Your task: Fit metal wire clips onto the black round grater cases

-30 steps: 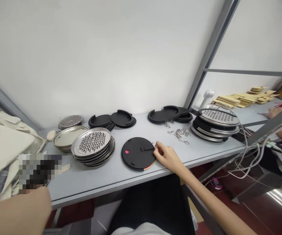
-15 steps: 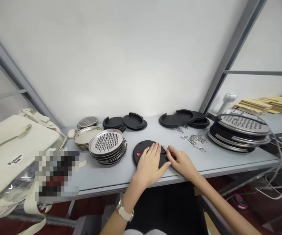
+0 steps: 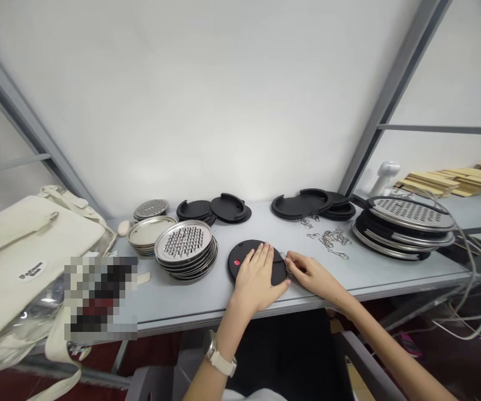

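My left hand (image 3: 257,275) lies flat with fingers stretched across a round black disc (image 3: 240,273), which has a red dot near its left side. At the disc's right edge, my right hand (image 3: 309,274) pinches a small metal wire clip (image 3: 283,255); the fingertips partly cover it. Similar wire clips (image 3: 334,238) lie in a loose pile beyond my right hand. Left of the disc stands a stack of round metal grater plates (image 3: 186,245), its top plate studded with raised teeth.
Black round holders (image 3: 297,206) lie along the wall, with more black discs (image 3: 227,207) further left. Assembled graters (image 3: 407,223) are stacked at the right. A cream bag (image 3: 27,239) fills the left end. White cables (image 3: 474,301) hang at the right, and a white handheld device (image 3: 386,172) stands behind.
My right hand has shifted slightly right, away from the disc, still pinching the wire clip. The left hand stays pressed on the disc. The view has moved a little.
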Motion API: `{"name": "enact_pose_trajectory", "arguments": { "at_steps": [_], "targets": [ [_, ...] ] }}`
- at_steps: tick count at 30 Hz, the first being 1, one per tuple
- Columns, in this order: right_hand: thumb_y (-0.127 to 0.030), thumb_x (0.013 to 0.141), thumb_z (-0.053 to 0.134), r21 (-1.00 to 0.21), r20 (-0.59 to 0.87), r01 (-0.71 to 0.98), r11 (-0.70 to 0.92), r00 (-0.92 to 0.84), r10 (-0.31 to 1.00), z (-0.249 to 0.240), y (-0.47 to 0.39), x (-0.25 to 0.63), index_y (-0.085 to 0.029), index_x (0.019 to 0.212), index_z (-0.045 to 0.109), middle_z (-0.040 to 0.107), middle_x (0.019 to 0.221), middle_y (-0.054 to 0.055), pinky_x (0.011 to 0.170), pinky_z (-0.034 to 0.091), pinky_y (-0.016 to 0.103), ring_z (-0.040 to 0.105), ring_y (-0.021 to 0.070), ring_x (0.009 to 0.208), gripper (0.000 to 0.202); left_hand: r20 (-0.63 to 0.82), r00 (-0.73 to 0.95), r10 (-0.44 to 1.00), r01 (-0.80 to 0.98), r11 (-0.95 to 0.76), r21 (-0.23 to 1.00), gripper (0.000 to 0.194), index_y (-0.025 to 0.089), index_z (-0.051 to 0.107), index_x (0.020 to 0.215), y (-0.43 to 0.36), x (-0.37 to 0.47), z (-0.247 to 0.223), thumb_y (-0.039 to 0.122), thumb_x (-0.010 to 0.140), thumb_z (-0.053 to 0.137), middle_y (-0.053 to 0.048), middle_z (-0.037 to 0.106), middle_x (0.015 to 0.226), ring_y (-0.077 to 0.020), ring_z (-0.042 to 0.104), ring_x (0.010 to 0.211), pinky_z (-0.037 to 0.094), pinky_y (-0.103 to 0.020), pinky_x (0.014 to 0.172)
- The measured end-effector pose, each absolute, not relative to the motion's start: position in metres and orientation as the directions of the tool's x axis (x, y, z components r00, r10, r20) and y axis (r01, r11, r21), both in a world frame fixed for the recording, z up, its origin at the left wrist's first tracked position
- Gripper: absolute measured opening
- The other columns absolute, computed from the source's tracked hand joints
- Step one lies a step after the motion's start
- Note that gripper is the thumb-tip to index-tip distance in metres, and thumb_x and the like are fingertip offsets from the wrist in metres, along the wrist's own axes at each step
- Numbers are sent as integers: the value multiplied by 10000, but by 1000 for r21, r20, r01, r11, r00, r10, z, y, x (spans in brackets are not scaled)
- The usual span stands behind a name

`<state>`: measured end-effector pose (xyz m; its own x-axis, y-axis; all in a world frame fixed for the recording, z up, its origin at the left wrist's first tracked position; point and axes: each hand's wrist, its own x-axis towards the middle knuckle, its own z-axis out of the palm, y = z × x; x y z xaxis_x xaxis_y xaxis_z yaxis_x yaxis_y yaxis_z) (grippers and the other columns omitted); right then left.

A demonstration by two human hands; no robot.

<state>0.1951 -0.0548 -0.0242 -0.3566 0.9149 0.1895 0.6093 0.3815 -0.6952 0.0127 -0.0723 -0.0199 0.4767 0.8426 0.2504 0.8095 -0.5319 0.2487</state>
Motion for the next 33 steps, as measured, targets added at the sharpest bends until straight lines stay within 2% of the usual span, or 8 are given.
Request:
{"name": "enact_pose_trajectory", "arguments": {
  "at_steps": [4, 8, 17, 21, 33],
  "targets": [
    [-433, 934, 348, -735, 124, 557, 387, -451, 884, -22, -63, 209, -215, 686, 362, 391, 601, -48, 535, 339, 242, 389, 115, 552, 331, 267, 408, 873, 853, -469, 230, 770, 61, 257, 1453, -69, 13, -23, 582, 894, 352, -116, 212, 1526, -225, 185, 1420, 173, -391, 1174],
    [-444, 928, 357, -712, 202, 610, 348, -296, 933, -21, -61, 216, -219, 680, 364, 335, 548, -59, 492, 304, 243, 354, 114, 507, 336, 264, 420, 868, 849, -479, 225, 766, 75, 261, 1455, -65, 11, -24, 587, 892, 347, -106, 208, 1530, -232, 178, 1422, 178, -398, 1173],
    [-361, 939, 329, -632, 190, 647, 428, -405, 894, -13, -36, 191, -215, 738, 424, 501, 644, -34, 605, 385, 249, 474, 133, 596, 266, 238, 435, 868, 840, -487, 240, 752, 78, 273, 1450, -65, 11, -19, 560, 885, 394, -110, 208, 1528, -231, 183, 1421, 165, -406, 1173],
    [-349, 943, 336, -612, 172, 636, 470, -473, 864, -11, -37, 196, -212, 745, 438, 504, 647, -31, 607, 387, 248, 483, 133, 599, 261, 232, 423, 876, 847, -473, 241, 737, 76, 283, 1445, -65, 13, -17, 548, 889, 392, -108, 211, 1527, -224, 184, 1421, 174, -402, 1172],
    [-370, 944, 333, -621, 217, 641, 452, -414, 884, -23, -50, 198, -219, 731, 401, 477, 636, -40, 588, 374, 256, 461, 132, 582, 270, 252, 447, 859, 829, -503, 244, 750, 98, 267, 1455, -66, 14, -22, 583, 890, 358, -79, 216, 1529, -209, 192, 1419, 171, -391, 1176]
  ]
}}
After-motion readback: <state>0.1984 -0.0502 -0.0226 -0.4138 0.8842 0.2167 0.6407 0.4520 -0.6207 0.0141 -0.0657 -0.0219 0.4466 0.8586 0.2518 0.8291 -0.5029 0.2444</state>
